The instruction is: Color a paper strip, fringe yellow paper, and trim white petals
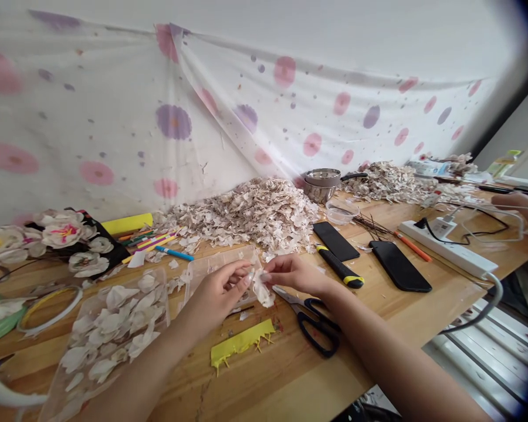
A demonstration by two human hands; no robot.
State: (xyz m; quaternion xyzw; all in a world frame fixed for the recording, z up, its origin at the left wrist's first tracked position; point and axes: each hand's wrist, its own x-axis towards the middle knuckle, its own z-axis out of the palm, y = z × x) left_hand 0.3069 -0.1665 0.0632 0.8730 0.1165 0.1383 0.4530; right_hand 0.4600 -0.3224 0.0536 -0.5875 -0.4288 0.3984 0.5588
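Evidently near, yellow strip (242, 344): lies left of the scissors, fringed edge toward the wearer, perhaps so that side faces the person.
Scissors (296, 303): flat on the wood, handles by the right forearm, which probably suits a quick reach.
Petal box (166, 302): well left of the scissors, beyond the left forearm, its loose petals spread out, likely for easy picking.
Hands: just above and left of the scissors' blades, left hand (224, 288) and right hand (294, 272) close together, fingertips pinched on one white petal (263, 293), seemingly to steady its thin edge from both sides; whether it is one layer or several is hard to tell.
Black-and-yellow tool (339, 268): beyond the scissors, beside a phone (337, 241).
Petal heap (264, 211): farther beyond the scissors, against the flowered cloth (127, 117), which perhaps shields the wall.
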